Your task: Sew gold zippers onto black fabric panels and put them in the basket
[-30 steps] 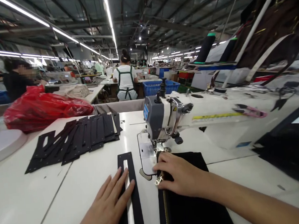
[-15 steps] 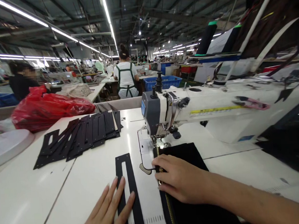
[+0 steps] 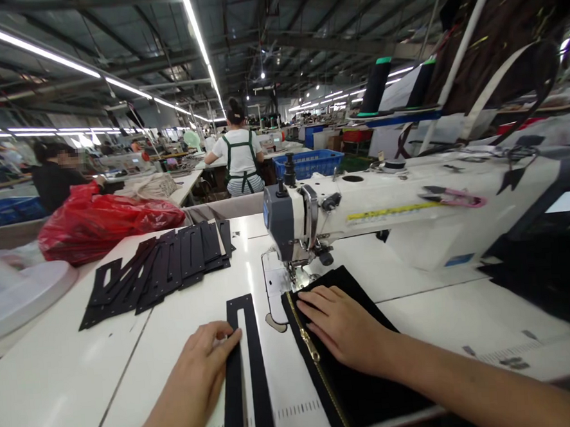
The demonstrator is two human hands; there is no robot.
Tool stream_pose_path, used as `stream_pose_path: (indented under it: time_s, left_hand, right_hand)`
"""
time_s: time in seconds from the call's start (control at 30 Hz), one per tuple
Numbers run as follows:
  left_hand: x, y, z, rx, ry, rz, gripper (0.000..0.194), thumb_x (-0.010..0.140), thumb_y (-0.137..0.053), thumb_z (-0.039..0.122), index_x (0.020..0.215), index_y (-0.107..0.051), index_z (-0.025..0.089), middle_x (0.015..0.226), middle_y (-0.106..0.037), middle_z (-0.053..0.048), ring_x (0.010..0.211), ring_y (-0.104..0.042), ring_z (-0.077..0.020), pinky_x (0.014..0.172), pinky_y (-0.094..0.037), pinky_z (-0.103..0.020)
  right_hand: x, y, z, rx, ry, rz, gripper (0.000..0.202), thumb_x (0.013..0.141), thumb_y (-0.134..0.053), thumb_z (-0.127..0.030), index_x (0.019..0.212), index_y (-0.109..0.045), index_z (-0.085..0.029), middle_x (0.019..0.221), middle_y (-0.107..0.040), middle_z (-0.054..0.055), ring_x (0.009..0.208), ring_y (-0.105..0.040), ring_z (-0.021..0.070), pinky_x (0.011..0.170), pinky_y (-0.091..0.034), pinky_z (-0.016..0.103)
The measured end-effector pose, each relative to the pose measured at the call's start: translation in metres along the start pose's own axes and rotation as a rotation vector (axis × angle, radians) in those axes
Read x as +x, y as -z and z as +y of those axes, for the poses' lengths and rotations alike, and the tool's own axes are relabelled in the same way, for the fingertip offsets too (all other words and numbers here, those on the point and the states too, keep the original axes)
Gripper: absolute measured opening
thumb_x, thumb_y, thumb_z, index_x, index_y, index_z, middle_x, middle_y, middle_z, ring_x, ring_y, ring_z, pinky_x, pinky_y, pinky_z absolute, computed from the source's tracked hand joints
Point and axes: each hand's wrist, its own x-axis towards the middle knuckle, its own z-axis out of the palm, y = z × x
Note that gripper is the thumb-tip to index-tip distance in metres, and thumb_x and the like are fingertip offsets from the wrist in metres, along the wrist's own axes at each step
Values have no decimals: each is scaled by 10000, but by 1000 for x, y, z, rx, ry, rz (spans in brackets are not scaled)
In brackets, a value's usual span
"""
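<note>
My left hand (image 3: 211, 356) pinches the left edge of a long black slotted strip (image 3: 262, 376) lying on the white table. My right hand (image 3: 343, 326) lies with its fingers spread on a black fabric piece (image 3: 368, 389), just in front of the sewing machine's needle area. Along the fabric's left edge runs a gold zipper (image 3: 336, 403), and its metal slider (image 3: 309, 346) shows left of my right hand. The sewing machine head (image 3: 280, 223) stands just beyond the fabric.
Overlapping black slotted pieces (image 3: 167, 266) lie at the table's back left, near a red plastic bag (image 3: 106, 218). Pink-handled snips (image 3: 452, 197) rest on the machine arm. A person (image 3: 239, 155) works ahead, beside a blue basket (image 3: 311, 163).
My left hand has gone from spread flat to pinching the strip's edge. The fabric has turned, its zipper end now left of the needle area, and the slider is uncovered.
</note>
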Motion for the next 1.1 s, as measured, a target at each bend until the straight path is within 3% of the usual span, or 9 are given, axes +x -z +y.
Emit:
stream_pose_path:
  time_s: [0.17, 0.27, 0.33, 0.47, 0.53, 0.67, 0.77, 0.9, 1.1]
  left_hand:
    - [11, -11, -12, 55, -62, 118, 394, 875, -334, 132, 1221, -500, 219, 1188, -570, -88, 1019, -590, -208, 822, -532, -351]
    - [23, -10, 5, 3, -136, 196, 396, 898, -346, 138, 1285, -427, 167, 1235, -545, -106, 1068, -568, -180, 866, -510, -293]
    - [34, -14, 23, -1, -215, 234, 384, 900, -350, 119, 1274, -434, 124, 1248, -530, -136, 1109, -540, -189, 886, -498, -296]
    - [53, -29, 51, 70, -359, 162, 316, 910, -318, 98, 1130, -544, 74, 1078, -636, -143, 1025, -594, -218, 832, -536, -343]
    - [60, -34, 56, 64, -362, 130, 323, 922, -291, 110, 1073, -575, 76, 1013, -653, -148, 958, -621, -226, 788, -553, -367]
    - [64, -38, 51, 48, -280, 117, 332, 937, -281, 134, 1048, -593, 114, 1088, -608, -176, 1006, -595, -235, 783, -549, -386]
    - [63, -43, 42, 57, -353, 99, 319, 934, -298, 133, 1124, -554, 122, 1211, -545, -170, 1171, -481, -237, 900, -485, -414]
    - [61, -48, 33, 31, -389, 63, 340, 935, -296, 163, 1196, -507, 110, 1283, -492, -154, 1240, -400, -231, 970, -420, -426]
    - [60, -41, 29, 29, -339, -35, 351, 928, -362, 297, 1238, -485, 187, 1266, -518, -119, 1147, -506, -239, 914, -480, -359]
  right_hand:
    - [-10, -3, -7, 29, -43, -20, 431, 903, -380, -244, 1307, -421, -98, 1372, -391, 101, 1263, -341, 232, 1034, -301, 442]
    - [-14, -5, -8, 57, -79, -38, 498, 891, -416, -317, 1338, -371, -102, 1388, -347, 110, 1285, -309, 234, 1049, -280, 460]
    - [-16, -5, -8, 57, -93, -40, 490, 883, -418, -285, 1337, -376, -108, 1390, -343, 107, 1289, -302, 230, 1054, -272, 459]
    - [-17, -5, -8, 49, -90, -24, 521, 827, -423, -147, 1344, -364, -116, 1388, -351, 115, 1289, -304, 222, 1047, -286, 452]
    - [-18, -5, -7, 66, -88, 11, 541, 808, -429, -121, 1345, -362, -132, 1382, -369, 111, 1287, -308, 218, 1047, -288, 449]
    - [-20, -8, -5, 108, -112, 66, 557, 814, -432, -139, 1361, -333, -180, 1389, -372, 72, 1287, -305, 194, 1065, -255, 426]
    - [-21, -11, -5, 113, -130, 85, 546, 830, -418, -165, 1367, -318, -160, 1394, -364, 71, 1285, -307, 192, 1065, -249, 422]
    - [-18, -12, -4, 113, -131, 84, 507, 867, -386, -189, 1367, -319, -141, 1384, -376, 88, 1262, -344, 236, 1030, -283, 476]
    - [-10, -3, -3, 241, -165, -22, 487, 888, -424, -300, 1364, -333, -251, 1379, -377, 117, 1245, -359, 314, 979, -295, 556]
